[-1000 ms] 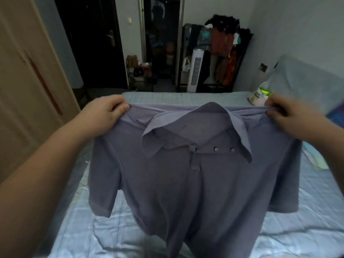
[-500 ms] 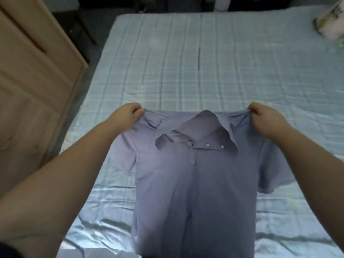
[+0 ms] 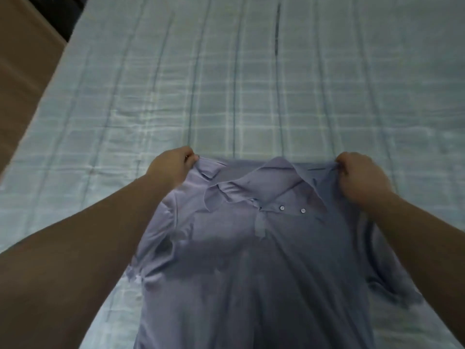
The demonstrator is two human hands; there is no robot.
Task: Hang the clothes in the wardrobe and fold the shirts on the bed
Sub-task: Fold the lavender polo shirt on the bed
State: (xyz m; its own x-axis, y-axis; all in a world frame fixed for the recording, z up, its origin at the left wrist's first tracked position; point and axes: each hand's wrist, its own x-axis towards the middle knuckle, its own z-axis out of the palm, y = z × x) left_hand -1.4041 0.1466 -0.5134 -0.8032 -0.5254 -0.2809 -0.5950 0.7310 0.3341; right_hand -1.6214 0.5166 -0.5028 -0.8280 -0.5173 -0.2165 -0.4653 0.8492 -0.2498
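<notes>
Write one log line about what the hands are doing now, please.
polo shirt: front up, unfolded, over bed | left hand: pinches its shoulder | right hand: pinches other shoulder

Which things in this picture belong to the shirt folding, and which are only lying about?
Belong: shirt, gripped at its shoulders by the left hand and right hand; bed under it.
Only about: wooden cabinet beside the bed; strip of dark floor.

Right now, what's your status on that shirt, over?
Left hand and right hand each pinch a shoulder of the purple polo shirt. Shirt front-up over the bed. Brown wardrobe panel far left, apart.
</notes>
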